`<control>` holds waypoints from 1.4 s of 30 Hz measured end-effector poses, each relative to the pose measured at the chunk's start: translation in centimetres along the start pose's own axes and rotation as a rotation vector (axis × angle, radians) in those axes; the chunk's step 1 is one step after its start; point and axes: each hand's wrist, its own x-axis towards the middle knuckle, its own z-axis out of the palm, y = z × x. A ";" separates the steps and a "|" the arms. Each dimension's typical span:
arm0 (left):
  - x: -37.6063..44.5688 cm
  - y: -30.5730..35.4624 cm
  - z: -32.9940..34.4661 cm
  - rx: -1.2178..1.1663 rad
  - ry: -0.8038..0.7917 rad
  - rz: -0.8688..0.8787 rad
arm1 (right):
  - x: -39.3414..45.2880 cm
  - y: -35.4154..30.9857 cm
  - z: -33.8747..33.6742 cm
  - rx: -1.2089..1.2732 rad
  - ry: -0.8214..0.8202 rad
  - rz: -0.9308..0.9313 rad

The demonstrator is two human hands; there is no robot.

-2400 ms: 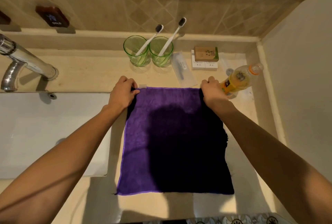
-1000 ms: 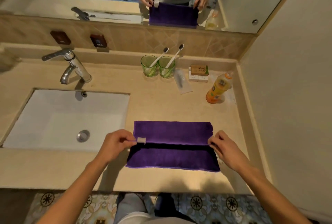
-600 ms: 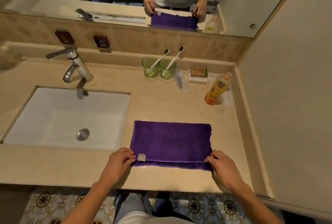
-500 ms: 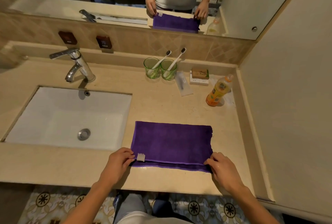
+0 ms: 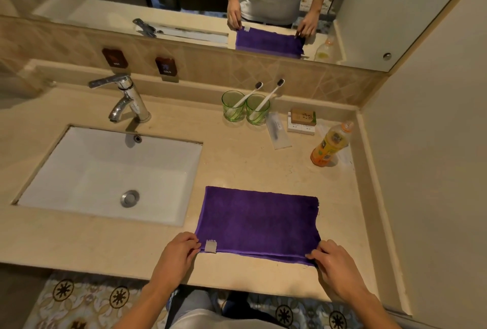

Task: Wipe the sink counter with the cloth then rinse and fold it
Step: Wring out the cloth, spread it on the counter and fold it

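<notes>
Purple cloth (image 5: 259,222) folded in half, flat on tabletop (image 5: 237,160) right of sink (image 5: 105,170). My left hand (image 5: 176,254) pinches near-left corner (beside white tag), right hand (image 5: 334,262) pinches near-right corner. Orange bottle (image 5: 329,145) behind.

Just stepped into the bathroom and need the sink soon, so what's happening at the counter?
A person is folding a purple cloth on the counter to the right of the sink. It lies folded in half. The left hand pinches its near left corner by the white tag, and the right hand pinches the near right corner. The faucet shows no running water.
</notes>
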 end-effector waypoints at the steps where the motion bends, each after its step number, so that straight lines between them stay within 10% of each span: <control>1: -0.1 0.0 0.2 -0.007 0.013 -0.004 | 0.0 0.1 0.1 -0.007 -0.010 -0.004; 11: 1.1 2.9 -3.4 -0.404 -0.043 -0.461 | 7.2 -2.0 -5.7 0.041 -0.676 0.137; 17: 1.0 3.9 -3.9 -0.430 0.176 -0.683 | 16.1 -7.7 -7.5 0.205 -0.561 0.095; 31: 1.3 6.8 -2.5 -0.007 -0.096 -0.851 | 28.7 -21.2 -3.5 0.078 -0.404 -0.252; 42: 1.0 4.8 -2.9 -0.364 0.024 -0.835 | 29.9 -23.4 -3.2 -0.025 -0.428 -0.265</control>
